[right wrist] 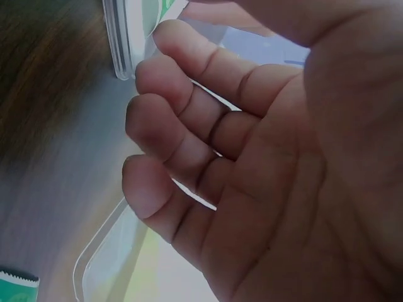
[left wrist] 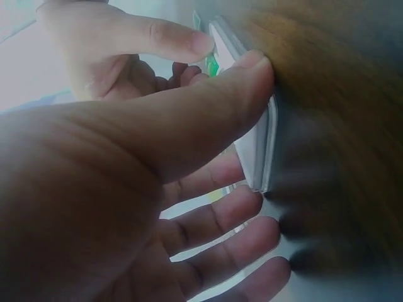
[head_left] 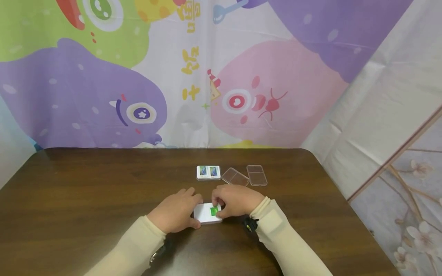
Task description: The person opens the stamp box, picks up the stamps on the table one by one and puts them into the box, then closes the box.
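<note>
From over here: dark wood tabletop (head_left: 86, 199) under everything; left hand (head_left: 176, 211) grips the white plastic case (head_left: 202, 213) at its left end; right hand (head_left: 238, 199) curls over that case's right end; two-picture case (head_left: 208, 172) sits behind it; clear plastic covers (head_left: 256, 176) behind and right; green-picture card (head_left: 214, 211) at its right end, pinched by the right hand; slack left grip could let the case skid; too hard a pinch could crease the card.
</note>
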Motion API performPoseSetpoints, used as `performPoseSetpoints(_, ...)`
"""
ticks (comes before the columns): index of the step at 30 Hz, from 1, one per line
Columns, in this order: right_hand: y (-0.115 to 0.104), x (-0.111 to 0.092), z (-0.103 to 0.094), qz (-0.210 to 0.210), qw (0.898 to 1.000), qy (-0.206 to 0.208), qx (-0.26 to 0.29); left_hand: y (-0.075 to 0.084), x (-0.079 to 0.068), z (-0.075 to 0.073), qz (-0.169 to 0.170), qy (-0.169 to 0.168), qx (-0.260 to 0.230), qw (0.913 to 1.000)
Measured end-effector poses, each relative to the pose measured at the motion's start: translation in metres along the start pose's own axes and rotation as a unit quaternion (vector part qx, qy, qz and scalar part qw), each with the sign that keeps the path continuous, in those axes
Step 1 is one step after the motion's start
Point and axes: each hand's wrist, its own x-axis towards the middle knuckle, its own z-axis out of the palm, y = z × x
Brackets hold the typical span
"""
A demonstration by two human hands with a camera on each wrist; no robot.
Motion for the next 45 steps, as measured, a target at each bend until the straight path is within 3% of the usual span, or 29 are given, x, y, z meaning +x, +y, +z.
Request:
performPoseSetpoints(7,0.0,-0.002,-0.002,0.018,1.0,0.0,0.006,0.001,0.002,0.002,0.008,0.007,0.01,0.9999)
performPoseSetpoints(14,0.009,-0.011,-0.012,0.01,0.999,0.006,0.04,-0.001,0.0,-0.001,0.0,0.001,0.004,1.0)
performPoseSetpoints(17,0.018,-0.023,-0.024,0.055,0.996,0.017,0.061,-0.003,0.0,-0.003,0.001,0.0,0.004,1.0)
performPoseSetpoints(20,0.025,-0.035,-0.033,0.13,0.989,0.023,0.066,-0.004,0.001,-0.002,0.0,0.004,0.003,1.0)
performPoseSetpoints(25,0.029,-0.041,-0.034,0.237,0.971,0.009,0.031,-0.004,0.003,0.002,-0.004,0.013,0.007,0.9999)
performPoseSetpoints(28,0.029,-0.041,-0.032,0.265,0.964,-0.008,0.009,-0.002,0.003,0.003,-0.003,0.017,0.008,0.9998)
performPoseSetpoints(33,0.032,-0.038,-0.025,0.277,0.961,-0.014,-0.001,0.001,0.004,0.004,-0.006,0.018,0.011,0.9998)
performPoseSetpoints(45,0.035,-0.032,-0.02,0.268,0.963,-0.004,-0.005,0.002,0.002,0.004,-0.005,0.019,0.012,0.9997)
